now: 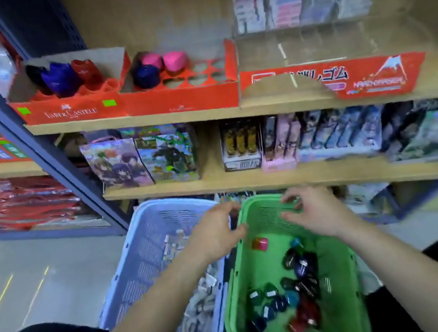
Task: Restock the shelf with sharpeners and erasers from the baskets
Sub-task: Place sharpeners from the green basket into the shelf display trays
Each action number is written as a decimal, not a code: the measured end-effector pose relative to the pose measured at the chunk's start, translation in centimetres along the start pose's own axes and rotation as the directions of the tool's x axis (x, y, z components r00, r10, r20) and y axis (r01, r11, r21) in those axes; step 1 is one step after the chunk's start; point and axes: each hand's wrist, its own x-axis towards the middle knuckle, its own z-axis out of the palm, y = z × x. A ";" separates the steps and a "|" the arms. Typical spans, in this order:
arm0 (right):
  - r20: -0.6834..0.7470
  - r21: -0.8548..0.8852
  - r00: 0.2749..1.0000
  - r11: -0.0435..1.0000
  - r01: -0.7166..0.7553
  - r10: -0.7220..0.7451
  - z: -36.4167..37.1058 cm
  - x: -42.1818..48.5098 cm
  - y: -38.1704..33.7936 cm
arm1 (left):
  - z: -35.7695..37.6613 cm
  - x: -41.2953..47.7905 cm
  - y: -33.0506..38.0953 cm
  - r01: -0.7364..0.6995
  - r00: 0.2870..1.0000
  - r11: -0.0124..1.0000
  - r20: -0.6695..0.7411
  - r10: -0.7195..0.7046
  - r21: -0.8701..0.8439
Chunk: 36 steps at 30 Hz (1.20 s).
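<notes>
A green basket on the floor holds several dark, blue, green and red sharpeners. Left of it, a pale blue basket contains many small white erasers. My left hand hovers over the gap between the baskets, fingers loosely curled around nothing. My right hand is above the green basket's far wall, fingers relaxed and holding nothing. On the upper shelf stand two red Faber-Castell trays with a few sharpeners, plus an orange eraser box that looks nearly bare.
A wooden shelf board juts out just above the baskets, stocked with card packs and boxes. A dark metal upright stands at left. Grey floor lies to the left. My dark-clad knees flank the baskets.
</notes>
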 end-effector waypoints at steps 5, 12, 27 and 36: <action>0.207 -0.023 0.949 0.971 -0.239 0.238 6.8 0.5 8.7 | 9.8 1.3 -1.3 0.090 0.952 0.993 0.286 -0.109 0.079; 0.284 0.057 0.850 0.877 -0.478 0.444 16.1 2.1 15.1 | 22.4 4.2 -2.9 0.388 0.853 0.920 0.398 -0.338 -0.050; 0.135 0.406 0.622 0.530 -0.744 0.771 27.1 7.5 21.3 | 34.6 11.6 -6.4 0.521 0.853 0.784 0.171 -0.493 -0.338; 0.207 0.359 0.632 0.543 -0.759 0.747 27.1 9.3 21.6 | 34.0 10.2 -6.9 0.442 0.888 0.886 0.207 -0.410 -0.139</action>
